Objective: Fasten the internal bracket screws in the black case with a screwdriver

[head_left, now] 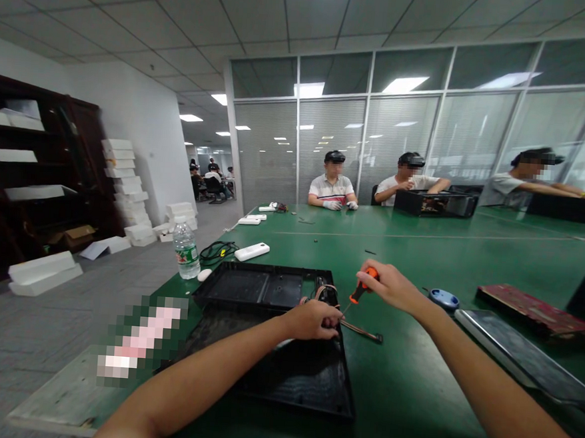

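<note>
My right hand [388,286] is closed around the orange and black handle of a screwdriver [357,291], whose shaft slants down to the left. Its tip is close to the fingers of my left hand [315,319], which are curled together at the right edge of a black case [282,372]; what they pinch is too small to make out. Behind that hand lies a black panelled part [257,288] of the case. Thin coloured wires [359,329] run out from beside the left hand to a dark connector on the green table.
A water bottle [186,250], black cable and white power strip [253,251] lie back left. On the right are a blue round dish [444,299], a phone-like slab [518,348] and a red board [534,309]. Three people sit across the green table [401,380].
</note>
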The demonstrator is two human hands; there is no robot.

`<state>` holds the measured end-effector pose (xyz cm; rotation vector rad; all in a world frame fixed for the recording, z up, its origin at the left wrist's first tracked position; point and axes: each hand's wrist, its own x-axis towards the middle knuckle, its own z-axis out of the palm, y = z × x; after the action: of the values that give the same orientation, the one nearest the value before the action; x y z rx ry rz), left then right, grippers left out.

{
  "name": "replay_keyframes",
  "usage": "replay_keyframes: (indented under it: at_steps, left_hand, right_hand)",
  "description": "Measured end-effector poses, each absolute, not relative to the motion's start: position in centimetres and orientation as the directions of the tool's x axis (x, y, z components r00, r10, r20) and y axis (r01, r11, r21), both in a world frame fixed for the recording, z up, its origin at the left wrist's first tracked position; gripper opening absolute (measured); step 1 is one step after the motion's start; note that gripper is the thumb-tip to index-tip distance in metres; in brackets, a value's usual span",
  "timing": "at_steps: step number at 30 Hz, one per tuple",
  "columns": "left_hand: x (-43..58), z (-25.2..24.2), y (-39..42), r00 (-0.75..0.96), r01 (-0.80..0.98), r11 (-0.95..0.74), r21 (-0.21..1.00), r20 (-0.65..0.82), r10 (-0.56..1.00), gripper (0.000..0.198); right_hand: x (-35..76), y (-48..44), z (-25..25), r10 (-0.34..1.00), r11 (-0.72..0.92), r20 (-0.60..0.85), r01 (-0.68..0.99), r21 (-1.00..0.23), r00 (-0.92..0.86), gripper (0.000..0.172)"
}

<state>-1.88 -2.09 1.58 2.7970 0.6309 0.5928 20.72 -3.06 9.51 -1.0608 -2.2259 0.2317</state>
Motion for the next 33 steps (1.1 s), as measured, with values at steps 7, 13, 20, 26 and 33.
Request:
replay_keyframes:
  at_steps: [7,13,20,26,33]
  left_hand:
    - [-5.4,5.4,-3.4,0.873,0.485,-0.836,0.258,-0.089,0.479,0.027]
    - [-10.0,7.3,-4.3,0.818,0.573,-0.801,0.173,-0.18,0.546,0.021]
    - [-14.5,6.2,0.6,0.739,0.673,-0.734,0.093,-0.083,0.668,0.023]
    - [-14.9,5.2,1.6,0.751,0.661,-0.726,0.19,-0.145,0.645,0.027]
    - [-12.4,5.9,0.8,0.774,0.591,-0.794,-0.141,-0.178,0.607,0.015]
  right_hand:
    - [21.7,-3.6,9.6,0.693,0.72,0.597,0.42,-0.552,-0.404,0.02]
    - [18.0,-11.6,6.5,0.522,0.849,0.39,0.507,-0.149,-0.759,0.018]
    - [13.8,-15.9,-0.2,0.499,0.79,0.312,0.573,0.218,-0.808,0.035]
    - [15.3,-15.5,-0.4,0.415,0.824,0.328,0.503,0.261,-0.849,0.029]
    - [15.9,-15.8,-0.6,0.47,0.786,0.373,0.572,0.235,-0.8,0.026]
